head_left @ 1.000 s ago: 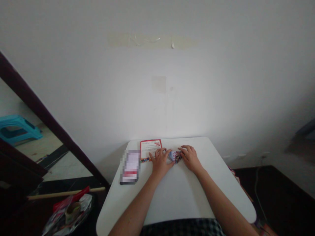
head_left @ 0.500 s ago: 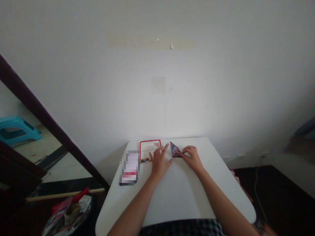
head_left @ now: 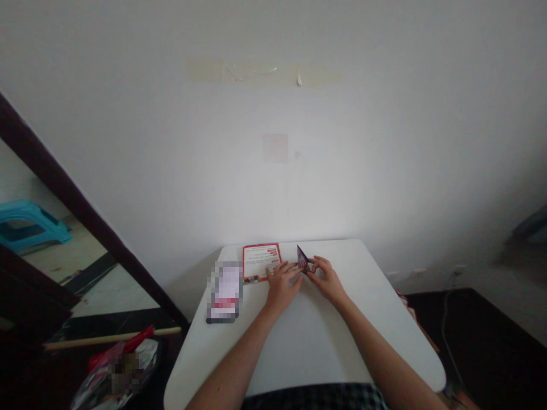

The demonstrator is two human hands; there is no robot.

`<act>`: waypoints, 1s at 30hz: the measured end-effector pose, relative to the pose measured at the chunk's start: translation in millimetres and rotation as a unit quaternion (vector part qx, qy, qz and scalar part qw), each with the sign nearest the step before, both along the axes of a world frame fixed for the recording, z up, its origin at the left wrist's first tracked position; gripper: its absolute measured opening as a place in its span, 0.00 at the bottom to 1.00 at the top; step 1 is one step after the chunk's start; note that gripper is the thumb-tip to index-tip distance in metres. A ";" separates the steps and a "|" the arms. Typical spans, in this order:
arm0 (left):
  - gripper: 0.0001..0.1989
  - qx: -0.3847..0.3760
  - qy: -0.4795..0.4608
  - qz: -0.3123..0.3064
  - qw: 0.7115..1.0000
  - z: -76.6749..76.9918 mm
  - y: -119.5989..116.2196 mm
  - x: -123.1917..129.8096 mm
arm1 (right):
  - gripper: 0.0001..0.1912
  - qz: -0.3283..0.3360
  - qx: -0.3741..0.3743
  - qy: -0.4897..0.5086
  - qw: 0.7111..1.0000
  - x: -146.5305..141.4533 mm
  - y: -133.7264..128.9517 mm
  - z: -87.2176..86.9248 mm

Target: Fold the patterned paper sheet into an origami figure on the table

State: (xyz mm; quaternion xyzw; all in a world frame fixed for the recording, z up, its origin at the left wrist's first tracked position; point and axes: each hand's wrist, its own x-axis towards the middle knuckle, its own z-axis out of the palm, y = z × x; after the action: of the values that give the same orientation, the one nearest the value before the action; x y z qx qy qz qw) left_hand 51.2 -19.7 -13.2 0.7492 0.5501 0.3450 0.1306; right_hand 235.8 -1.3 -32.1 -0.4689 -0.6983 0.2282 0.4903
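Note:
A small dark, patterned piece of folded paper point(head_left: 302, 259) with a pointed top stands between my hands on the white table. My right hand point(head_left: 328, 280) pinches its lower right side between thumb and fingers. At the paper's lower left, my left hand point(head_left: 282, 285) has its fingers spread, with the index finger and thumb close to the edge; whether they press on it I cannot tell. Partly under my left fingers lies a printed sheet point(head_left: 260, 262) with a red border and a colourful strip along the bottom.
A blurred-out phone-like device point(head_left: 225, 291) lies on the left of the white table point(head_left: 316, 353). The table's far edge meets the wall point(head_left: 342, 171). On the floor at left is a bag-lined bin point(head_left: 115, 376), near a mirror reflecting a blue stool point(head_left: 32, 222).
My left hand has moved right, towards the paper, uncovering more of the sheet. My right hand has shifted slightly left, and the paper now shows a narrower face.

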 end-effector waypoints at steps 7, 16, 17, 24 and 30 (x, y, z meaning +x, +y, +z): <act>0.14 -0.010 -0.018 -0.008 1.000 1.9 2.2 -2.2 | 0.15 0.050 -0.025 -0.008 0.998 -1.6 -1.8 0.5; 0.17 -0.028 -0.044 -0.014 0.999 1.2 1.4 -2.1 | 0.10 0.035 -0.025 -0.024 0.999 -3.0 -2.4 3.2; 0.17 -0.030 -0.045 -0.018 0.998 0.9 1.9 -2.2 | 0.10 0.038 -0.025 -0.025 0.999 -3.0 -2.7 4.1; 0.18 -0.029 -0.035 -0.030 0.999 -1.3 3.2 -2.5 | 0.08 0.026 -0.026 -0.007 0.999 -2.4 -0.4 2.9; 0.17 -0.028 -0.037 -0.014 0.999 -2.8 3.5 -2.1 | 0.11 0.012 -0.048 0.015 0.999 -3.4 -0.5 3.2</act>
State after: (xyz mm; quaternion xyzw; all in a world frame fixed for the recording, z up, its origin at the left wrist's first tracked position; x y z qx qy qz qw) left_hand 49.2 -16.2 -16.0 0.7394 0.5442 0.3549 0.1767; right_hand 232.4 -1.8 -28.9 -0.4800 -0.6846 0.2749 0.4747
